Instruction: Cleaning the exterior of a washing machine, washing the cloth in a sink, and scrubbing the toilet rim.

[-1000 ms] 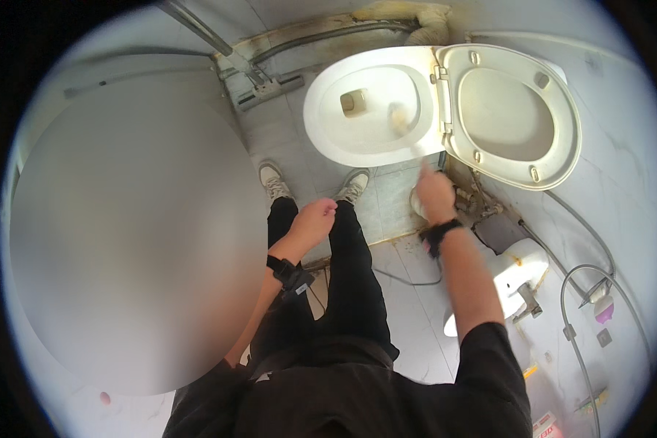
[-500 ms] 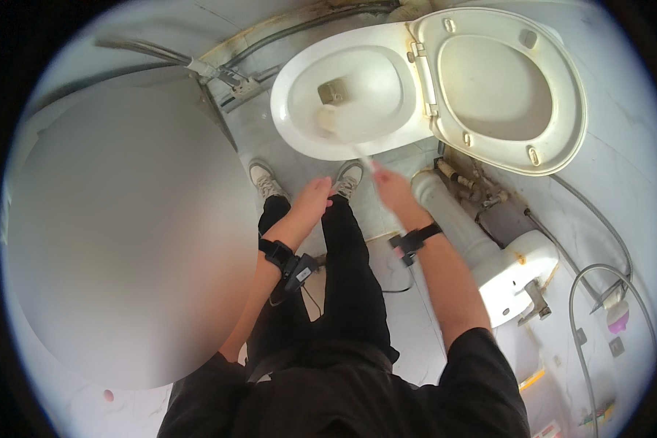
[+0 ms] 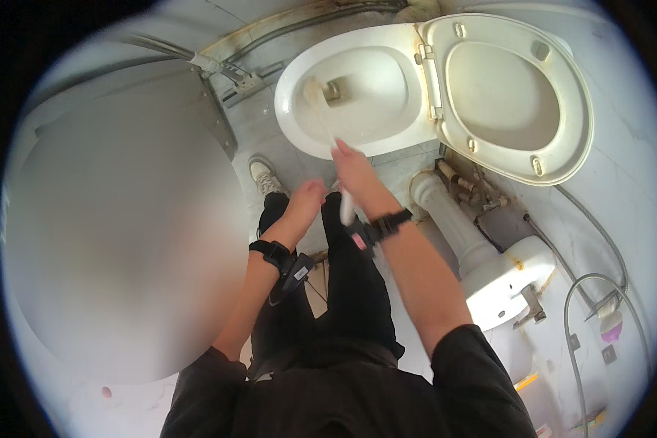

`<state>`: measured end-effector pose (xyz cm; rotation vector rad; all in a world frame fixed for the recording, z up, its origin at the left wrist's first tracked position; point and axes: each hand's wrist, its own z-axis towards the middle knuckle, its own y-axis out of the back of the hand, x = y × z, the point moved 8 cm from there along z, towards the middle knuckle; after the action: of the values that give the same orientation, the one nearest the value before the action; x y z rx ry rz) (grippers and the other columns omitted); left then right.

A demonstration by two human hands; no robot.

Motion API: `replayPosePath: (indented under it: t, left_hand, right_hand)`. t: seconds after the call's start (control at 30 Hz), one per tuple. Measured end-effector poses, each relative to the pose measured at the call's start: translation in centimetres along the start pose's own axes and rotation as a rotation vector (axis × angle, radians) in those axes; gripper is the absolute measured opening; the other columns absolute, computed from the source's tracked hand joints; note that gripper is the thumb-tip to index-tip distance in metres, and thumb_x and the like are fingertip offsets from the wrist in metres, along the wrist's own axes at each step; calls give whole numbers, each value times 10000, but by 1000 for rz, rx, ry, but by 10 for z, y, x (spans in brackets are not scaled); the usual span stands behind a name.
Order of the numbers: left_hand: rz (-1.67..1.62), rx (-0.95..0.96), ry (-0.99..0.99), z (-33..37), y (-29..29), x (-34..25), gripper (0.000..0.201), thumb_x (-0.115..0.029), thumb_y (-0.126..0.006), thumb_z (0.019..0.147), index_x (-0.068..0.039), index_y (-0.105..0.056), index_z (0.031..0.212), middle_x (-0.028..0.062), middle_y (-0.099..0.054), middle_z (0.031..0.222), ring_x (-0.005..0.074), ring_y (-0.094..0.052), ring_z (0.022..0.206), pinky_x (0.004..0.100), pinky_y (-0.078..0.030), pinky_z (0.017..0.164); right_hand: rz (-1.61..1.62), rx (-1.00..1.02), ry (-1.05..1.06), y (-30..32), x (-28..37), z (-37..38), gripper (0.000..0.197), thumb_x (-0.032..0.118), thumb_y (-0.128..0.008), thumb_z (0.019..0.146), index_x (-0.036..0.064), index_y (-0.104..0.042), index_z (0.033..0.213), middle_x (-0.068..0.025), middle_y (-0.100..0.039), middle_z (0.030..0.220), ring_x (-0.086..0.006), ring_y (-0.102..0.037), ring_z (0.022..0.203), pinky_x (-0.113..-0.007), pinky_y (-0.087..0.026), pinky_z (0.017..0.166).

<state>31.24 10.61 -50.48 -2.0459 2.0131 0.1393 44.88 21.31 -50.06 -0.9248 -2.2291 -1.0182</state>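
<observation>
My right hand is wrapped round the white handle of a toilet brush. The handle's butt end sticks out below the fist, toward my wrist. The brush's pale head, blurred by motion, is inside the bowl of a white toilet, at the left side by the dark drain opening. Just left of the right hand, in front of my legs, my left hand is held with its fingers curled closed. What it holds, if anything, is hidden. Both wrists wear black straps with small devices.
The toilet's yellowed seat is raised on the right. A white pedestal sink with a tap stands at right, near rusty pipes and a grey hose. A large blurred pale shape covers the left.
My right hand has swung left and closer to my left hand. The brush head has moved to the bowl's left side and up. My left hand has barely shifted.
</observation>
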Motion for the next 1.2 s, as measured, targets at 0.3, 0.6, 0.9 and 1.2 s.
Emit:
replayPosePath:
  t: [0.3,0.6,0.9,1.2]
  left_hand:
    - [-122,24,49,-25,12,-23,477,-391,-504,1049,-58,-521,1390,86,-676,1246,195,-633,1069,351,-475,929]
    - [-181,167,2,-8,-3,-41,458,-393,-488,1051,-62,-526,1366,84,-673,1255,186,-634,1066,345,-483,932]
    - [-254,148,86,-5,4,-14,403,-368,-471,1045,-61,-569,1286,65,-667,1181,178,-623,1016,344,-484,886]
    - [-266,127,57,-8,-2,-14,403,-354,-464,1039,-44,-582,1268,75,-666,1159,183,-614,989,347,-479,872]
  right_hand:
    - [-548,52,-319,88,-67,-36,449,268,-505,1025,155,-560,1456,-252,-724,985,-468,-693,924,-573,-542,808]
    - [-1143,131,-76,100,6,74,480,153,-478,1002,236,-563,1467,-149,-743,917,-337,-735,859,-479,-581,752]
    - [-1456,247,-152,166,-27,56,697,97,-490,978,362,-330,1602,-175,-694,1050,-351,-730,880,-489,-589,756]
    - [-1316,386,-140,166,-64,12,683,105,-476,989,348,-318,1608,-202,-703,1023,-412,-710,902,-525,-566,789]
